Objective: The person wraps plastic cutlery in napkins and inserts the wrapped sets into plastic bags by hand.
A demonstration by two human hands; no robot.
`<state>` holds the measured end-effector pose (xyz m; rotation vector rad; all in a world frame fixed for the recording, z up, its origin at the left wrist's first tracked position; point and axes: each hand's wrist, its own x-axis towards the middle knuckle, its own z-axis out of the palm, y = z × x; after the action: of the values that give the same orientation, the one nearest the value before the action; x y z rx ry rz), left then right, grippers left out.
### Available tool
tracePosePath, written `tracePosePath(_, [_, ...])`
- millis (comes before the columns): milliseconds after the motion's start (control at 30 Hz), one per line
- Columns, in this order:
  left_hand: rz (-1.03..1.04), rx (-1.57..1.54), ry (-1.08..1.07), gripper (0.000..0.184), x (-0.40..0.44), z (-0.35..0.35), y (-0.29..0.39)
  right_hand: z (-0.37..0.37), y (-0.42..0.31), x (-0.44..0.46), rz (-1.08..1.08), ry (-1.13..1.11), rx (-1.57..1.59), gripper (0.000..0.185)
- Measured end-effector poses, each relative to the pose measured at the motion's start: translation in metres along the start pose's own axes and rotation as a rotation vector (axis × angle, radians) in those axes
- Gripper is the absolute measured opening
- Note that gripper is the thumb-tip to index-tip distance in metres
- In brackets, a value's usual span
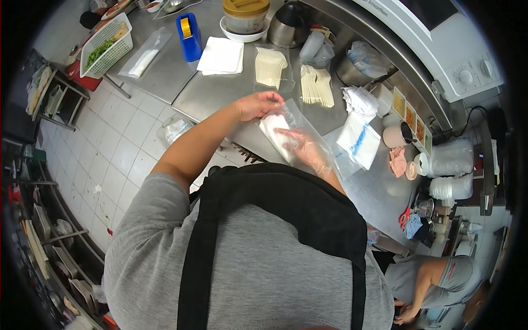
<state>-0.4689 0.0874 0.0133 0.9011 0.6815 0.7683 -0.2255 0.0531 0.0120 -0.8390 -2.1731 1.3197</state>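
My left hand pinches the upper edge of a clear plastic bag at the table's near edge. My right hand shows through the clear plastic, its fingers against a folded white napkin. The napkin lies between my two hands. Whether the right hand is inside the bag or behind it is hard to tell. Just right of it, more clear bags and a white packet with a blue mark lie on the steel table.
Beyond my hands lie two stacks of pale wooden cutlery, white napkins and a blue tape dispenser. Red scissors and condiment trays stand at the right. A co-worker is at lower right.
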Motion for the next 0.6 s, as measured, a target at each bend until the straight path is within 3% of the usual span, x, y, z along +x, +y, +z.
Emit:
tracePosePath(133, [-0.027, 0.237, -0.178, 0.029, -0.002, -0.01, -0.007, 0.0, -0.017, 0.001, 0.024, -0.011, -0.212, 0.052])
tracePosePath(200, [0.003, 0.236, -0.114, 0.031, 0.0, -0.017, -0.015, 0.0, -0.009, 0.002, 0.067, -0.03, -0.209, 0.056])
tracePosePath(300, [0.109, 0.181, 0.022, 0.028, -0.01, -0.014, -0.012, -0.018, -0.04, 0.004, -0.073, -0.058, -0.454, 0.074])
tracePosePath(400, [0.306, 0.293, 0.195, 0.02, -0.049, -0.055, 0.016, -0.028, -0.067, -0.001, 0.017, 0.048, 0.102, 0.097])
tracePosePath(500, [0.462, 0.494, 0.624, 0.019, -0.119, -0.102, 0.073, -0.055, -0.088, -0.007, 0.175, 0.119, 0.192, 0.111])
tracePosePath(533, [0.627, 0.316, 0.658, 0.02, -0.142, -0.127, 0.087, -0.058, -0.089, -0.005, 0.171, 0.158, 0.163, 0.111])
tracePosePath(600, [0.704, 0.282, 1.096, 0.021, -0.184, -0.161, 0.126, -0.057, -0.091, 0.002, 0.167, 0.244, 0.105, 0.112])
